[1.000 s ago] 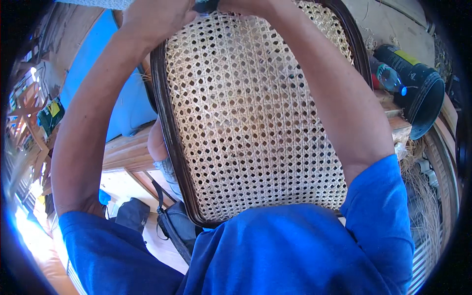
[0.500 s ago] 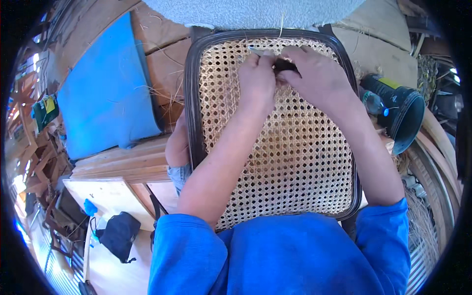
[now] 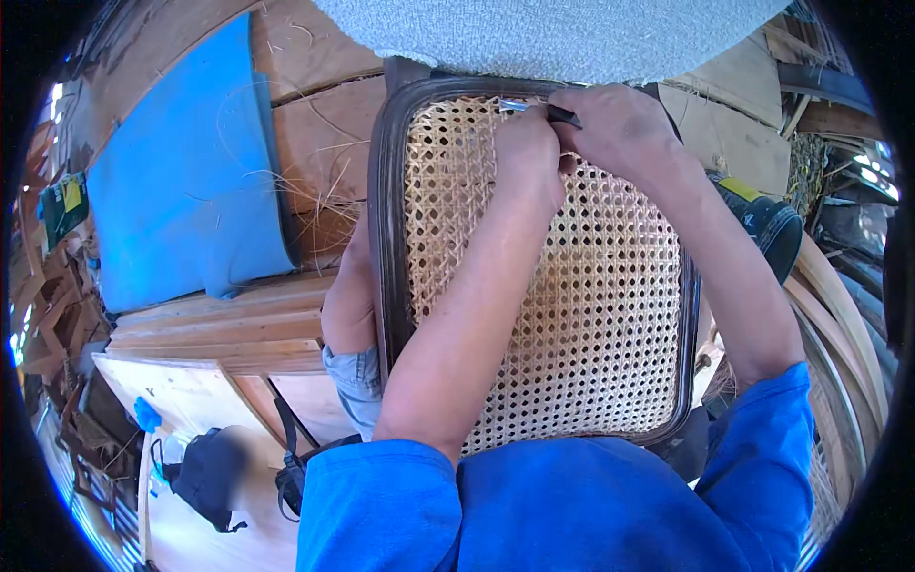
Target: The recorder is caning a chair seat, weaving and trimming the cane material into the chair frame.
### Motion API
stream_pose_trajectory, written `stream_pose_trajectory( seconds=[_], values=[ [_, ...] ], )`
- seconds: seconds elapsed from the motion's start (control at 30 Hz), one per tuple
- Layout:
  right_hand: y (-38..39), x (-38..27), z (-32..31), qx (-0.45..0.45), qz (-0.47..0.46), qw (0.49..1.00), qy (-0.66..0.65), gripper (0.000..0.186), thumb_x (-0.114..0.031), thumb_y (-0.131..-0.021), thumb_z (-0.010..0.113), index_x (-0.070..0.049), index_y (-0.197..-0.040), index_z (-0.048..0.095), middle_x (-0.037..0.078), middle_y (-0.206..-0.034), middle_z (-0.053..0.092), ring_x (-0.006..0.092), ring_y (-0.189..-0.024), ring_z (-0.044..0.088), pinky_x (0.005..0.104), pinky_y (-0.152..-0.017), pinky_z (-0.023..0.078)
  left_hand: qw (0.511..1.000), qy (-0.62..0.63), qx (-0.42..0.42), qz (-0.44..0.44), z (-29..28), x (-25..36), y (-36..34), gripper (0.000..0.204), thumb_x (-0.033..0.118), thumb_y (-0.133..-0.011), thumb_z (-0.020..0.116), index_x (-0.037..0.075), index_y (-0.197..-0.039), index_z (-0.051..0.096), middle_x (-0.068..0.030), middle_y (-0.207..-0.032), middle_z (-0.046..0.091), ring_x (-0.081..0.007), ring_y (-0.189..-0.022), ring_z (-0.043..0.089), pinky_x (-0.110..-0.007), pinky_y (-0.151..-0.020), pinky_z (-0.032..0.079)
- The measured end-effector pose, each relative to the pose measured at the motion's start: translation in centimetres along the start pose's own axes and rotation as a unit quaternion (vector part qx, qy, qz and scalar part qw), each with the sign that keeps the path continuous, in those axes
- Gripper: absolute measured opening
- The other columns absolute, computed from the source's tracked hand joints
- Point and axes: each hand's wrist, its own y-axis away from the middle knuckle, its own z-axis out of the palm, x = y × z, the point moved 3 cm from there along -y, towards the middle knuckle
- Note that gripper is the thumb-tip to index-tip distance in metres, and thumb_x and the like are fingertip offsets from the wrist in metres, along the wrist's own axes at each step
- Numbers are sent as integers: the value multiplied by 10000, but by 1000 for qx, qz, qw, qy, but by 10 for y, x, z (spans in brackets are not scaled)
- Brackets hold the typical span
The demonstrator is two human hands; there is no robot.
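A woven cane panel [image 3: 572,286] in a dark wooden frame [image 3: 389,210] lies below my arms. Near its upper edge, my left hand [image 3: 529,153] is closed at a small tool with a silvery tip [image 3: 515,105] and black handle [image 3: 564,117]. My right hand [image 3: 624,133] grips the same tool from the right, fingers curled round it. The fingertips of both hands are partly hidden. Just beyond the frame is a pale blue fleecy cloth [image 3: 543,33].
A blue mat [image 3: 181,181] with loose cane strands lies left on wooden boards [image 3: 319,114]. A bare knee [image 3: 348,305] shows beside the frame. Below are plywood sheets [image 3: 152,381] and a black bag [image 3: 205,477]. A dark bucket [image 3: 772,238] and curved wood strips [image 3: 834,324] are right.
Since a second ago the view has shifted, bringing both hands lower and fully into sight. Over the last half second they have moved slightly right and up, still on the tool.
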Motion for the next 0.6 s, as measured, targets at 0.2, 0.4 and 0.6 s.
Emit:
stream_pose_trajectory(
  seconds=[0.2,0.4,0.6],
  values=[
    [-11,4,-5,20,-80,997,11,254,-329,-802,613,-151,-981,643,138,-859,670,344,-817,641,444,-718,514,998,55,26,25,0,-4,0,215,153,-969,351,54,-897,527,-44,-729,540,-144,-582,486,-292,-491,404],
    [-19,8,-8,5,-129,990,50,289,-344,-785,633,-157,-1003,656,127,-827,669,328,-812,644,435,-726,517,998,64,5,15,0,-4,-3,222,188,-993,344,63,-902,504,-36,-754,548,-146,-601,488,-312,-520,417],
    [-27,10,-13,-76,-147,980,109,312,-271,-829,620,-176,-1127,632,70,-943,677,277,-903,646,408,-799,521,995,102,10,19,5,-6,-4,222,199,-1004,330,56,-947,490,-54,-796,554,-157,-637,500,-328,-534,440]
  ],
)
